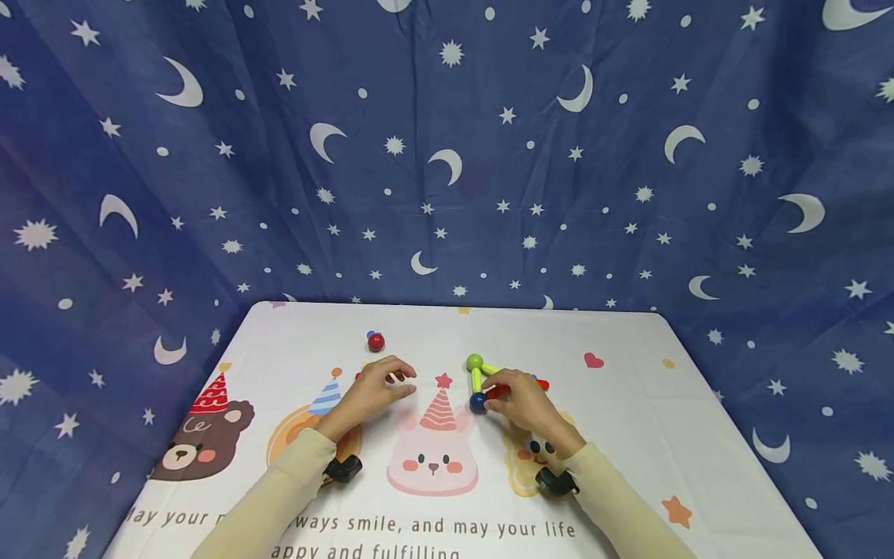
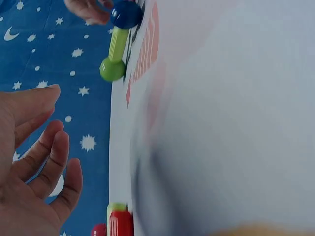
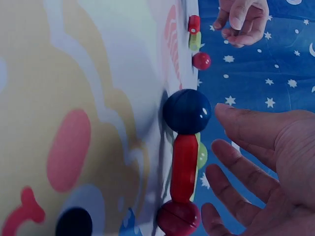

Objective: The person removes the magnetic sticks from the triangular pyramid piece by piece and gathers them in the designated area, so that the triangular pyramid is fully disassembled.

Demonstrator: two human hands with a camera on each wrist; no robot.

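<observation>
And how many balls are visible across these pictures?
4: dark blue ball beside the right hand, green ball beyond it, distant red ball farther left, nearer red ball near the right wrist view's bottom; others may be hidden.

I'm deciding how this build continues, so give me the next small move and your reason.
Probably move the left hand to pinch the red rod near it: its fingers hold nothing, while the right hand is beside the dark blue ball, which joins a yellow-green rod and another red rod.
</observation>
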